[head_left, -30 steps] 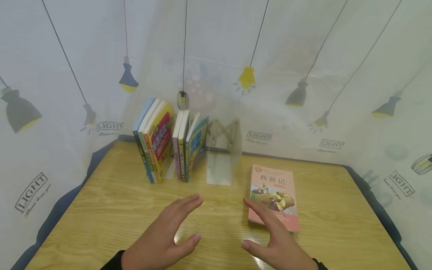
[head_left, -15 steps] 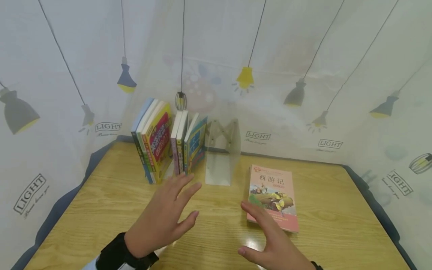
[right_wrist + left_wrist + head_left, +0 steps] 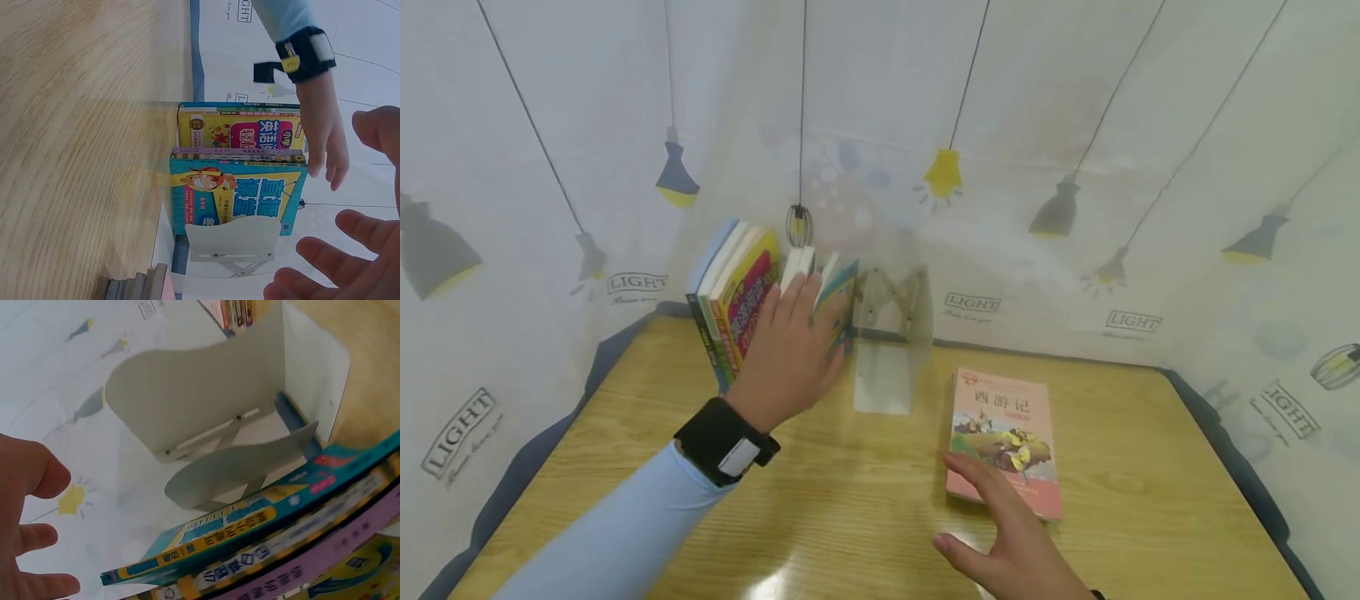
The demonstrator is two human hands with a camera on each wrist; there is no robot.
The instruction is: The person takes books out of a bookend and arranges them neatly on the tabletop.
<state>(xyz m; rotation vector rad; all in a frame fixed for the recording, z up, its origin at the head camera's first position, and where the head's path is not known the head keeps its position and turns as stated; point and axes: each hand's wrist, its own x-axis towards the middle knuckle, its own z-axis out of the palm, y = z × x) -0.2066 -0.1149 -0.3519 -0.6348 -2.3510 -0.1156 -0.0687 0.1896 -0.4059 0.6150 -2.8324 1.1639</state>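
Note:
My left hand is over the upright books, its fingers extended near the tops of the middle ones. In the right wrist view that left hand hangs at the books' upper edges; whether it touches them I cannot tell. A yellow book leans at the left of the row. Thin books with purple and teal spines stand beside it. My right hand, fingers spread and holding nothing, hovers by the near edge of a pink-covered book lying flat on several others.
A white metal bookend with a crossed, extending frame stands right of the upright books. Wood-grain table surrounds them. Behind hangs a white curtain printed with lamps.
My left hand has moved forward and left from the front of the table to the upright books. My right hand has hardly moved, and the books stand as before.

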